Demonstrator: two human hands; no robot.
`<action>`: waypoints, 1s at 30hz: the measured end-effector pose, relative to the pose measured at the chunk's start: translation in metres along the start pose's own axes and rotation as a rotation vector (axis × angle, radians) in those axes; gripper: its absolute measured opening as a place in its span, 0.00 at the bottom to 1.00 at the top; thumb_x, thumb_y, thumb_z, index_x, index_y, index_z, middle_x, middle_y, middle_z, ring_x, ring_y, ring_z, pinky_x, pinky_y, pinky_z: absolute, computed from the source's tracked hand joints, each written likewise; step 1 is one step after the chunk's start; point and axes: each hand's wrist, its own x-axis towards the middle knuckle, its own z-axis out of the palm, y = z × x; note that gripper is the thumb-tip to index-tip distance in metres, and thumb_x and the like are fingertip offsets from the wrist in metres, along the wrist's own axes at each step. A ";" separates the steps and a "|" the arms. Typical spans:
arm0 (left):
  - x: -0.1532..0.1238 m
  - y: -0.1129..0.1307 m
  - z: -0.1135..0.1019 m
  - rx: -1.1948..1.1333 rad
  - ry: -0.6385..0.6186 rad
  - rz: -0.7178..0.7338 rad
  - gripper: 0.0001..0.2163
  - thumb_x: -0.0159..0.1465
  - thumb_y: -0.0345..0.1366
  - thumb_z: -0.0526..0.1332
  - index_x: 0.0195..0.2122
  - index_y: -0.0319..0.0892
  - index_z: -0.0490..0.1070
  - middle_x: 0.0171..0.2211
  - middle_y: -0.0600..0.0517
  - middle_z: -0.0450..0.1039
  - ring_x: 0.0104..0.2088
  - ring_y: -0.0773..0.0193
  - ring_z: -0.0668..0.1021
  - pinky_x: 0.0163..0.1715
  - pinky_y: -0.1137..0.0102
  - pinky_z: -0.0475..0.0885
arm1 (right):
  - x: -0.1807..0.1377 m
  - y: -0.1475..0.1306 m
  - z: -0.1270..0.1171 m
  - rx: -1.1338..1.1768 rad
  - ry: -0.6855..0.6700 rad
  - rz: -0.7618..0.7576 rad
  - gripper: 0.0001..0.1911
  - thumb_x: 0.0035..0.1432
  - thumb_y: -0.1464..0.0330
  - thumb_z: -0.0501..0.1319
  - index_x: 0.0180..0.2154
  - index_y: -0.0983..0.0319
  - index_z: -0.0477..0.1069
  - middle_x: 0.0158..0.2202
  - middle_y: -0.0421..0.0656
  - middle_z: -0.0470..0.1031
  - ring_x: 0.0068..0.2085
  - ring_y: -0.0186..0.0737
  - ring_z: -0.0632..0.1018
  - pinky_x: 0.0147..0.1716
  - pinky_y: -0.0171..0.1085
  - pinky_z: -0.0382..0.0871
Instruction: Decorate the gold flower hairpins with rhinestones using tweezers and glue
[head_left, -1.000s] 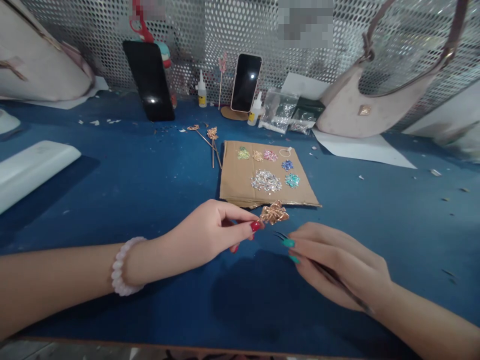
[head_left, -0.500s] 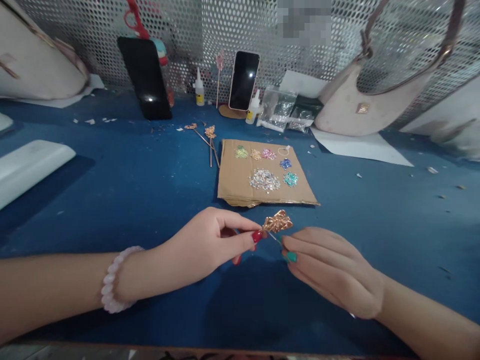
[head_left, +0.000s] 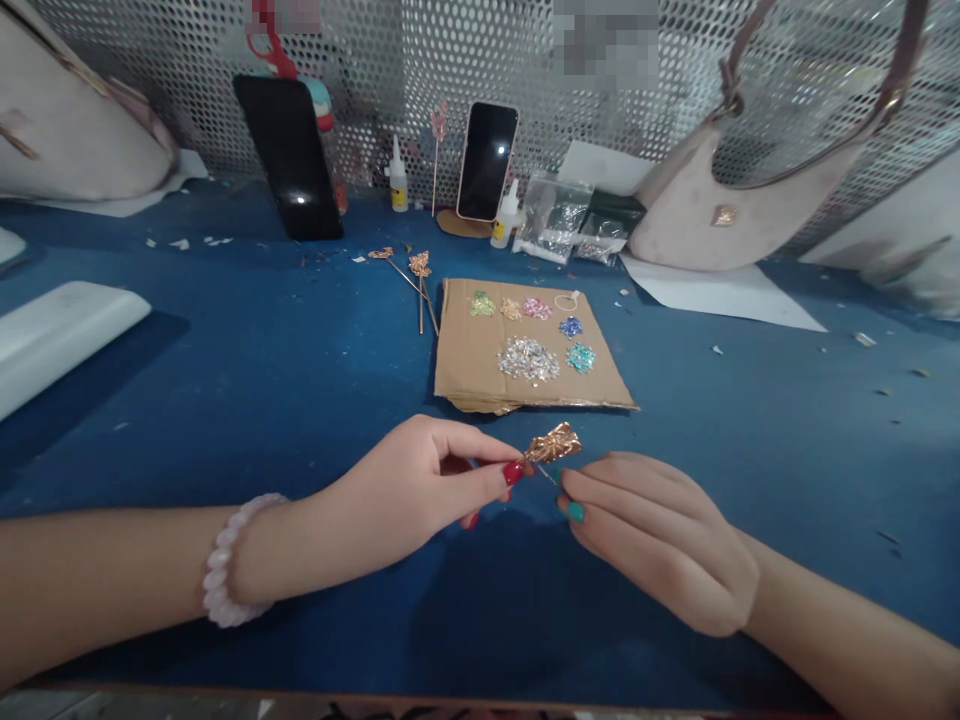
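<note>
My left hand (head_left: pixel 420 485), with red nails and a bead bracelet (head_left: pixel 225 560) at the wrist, pinches the base of a gold-coloured metal hair stick head (head_left: pixel 553 444) between thumb and fingertips. Opposite it, my right hand (head_left: pixel 660 540), with green nails, is closed on a thin silvery wire (head_left: pixel 547 474). The wire runs up to the underside of the gold head; whether it is joined there I cannot tell. Just beyond my hands lies a cardboard sheet (head_left: pixel 469 350) with piles of small rhinestones (head_left: pixel 529 360) in silver, teal, blue, pink, amber and green.
Two gold hair sticks (head_left: pixel 420 264) lie left of the cardboard. At the back stand two phones (head_left: pixel 487 160), small glue bottles (head_left: pixel 398 180), plastic bags (head_left: pixel 553 215) and a handbag (head_left: pixel 697 210). A white case (head_left: pixel 67 335) sits at the left. Scraps dot the blue tabletop.
My right hand has shifted slightly to the left, closer to my left fingertips. The gold head has tilted a little; both hands keep their pinch.
</note>
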 end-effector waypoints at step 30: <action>0.000 0.000 0.000 0.051 -0.027 -0.006 0.11 0.62 0.38 0.57 0.27 0.38 0.71 0.17 0.58 0.59 0.19 0.74 0.62 0.19 0.78 0.57 | 0.010 -0.001 -0.002 0.032 -0.034 -0.062 0.11 0.57 0.81 0.53 0.26 0.65 0.68 0.23 0.46 0.75 0.27 0.38 0.75 0.23 0.37 0.73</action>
